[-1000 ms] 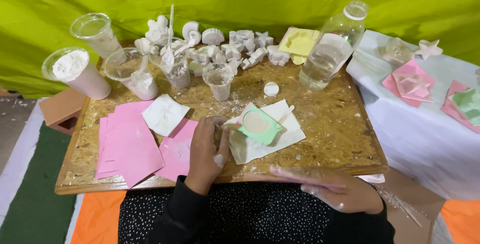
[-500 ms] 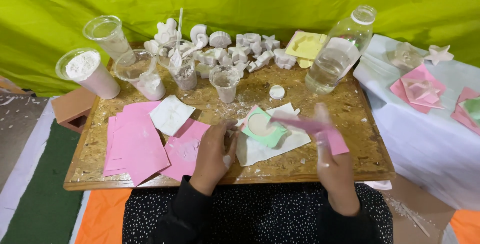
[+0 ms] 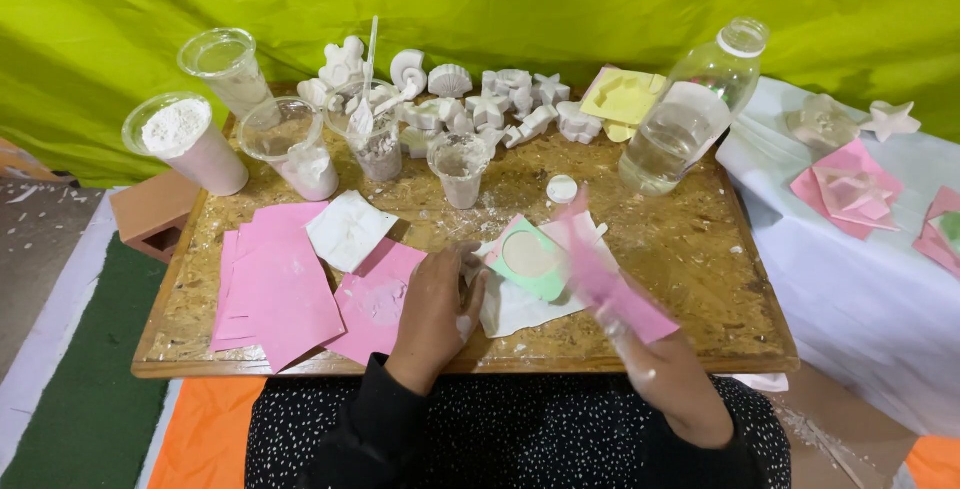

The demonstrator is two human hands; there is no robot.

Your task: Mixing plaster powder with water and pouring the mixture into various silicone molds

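pink sheet is pinched in the right hand, blurred, hanging over the near right corner of the green mould. right fingers are closed on the sheet's near end. left hand lies flat, fingers together, gripping nothing, pressing the white paper just left of the mould. judgement: keep that left palm down so the paper and mould don't slide, and bring the sheet in level and slowly. the small white cap and plastic cup sit just beyond the mould, so stay clear of them.
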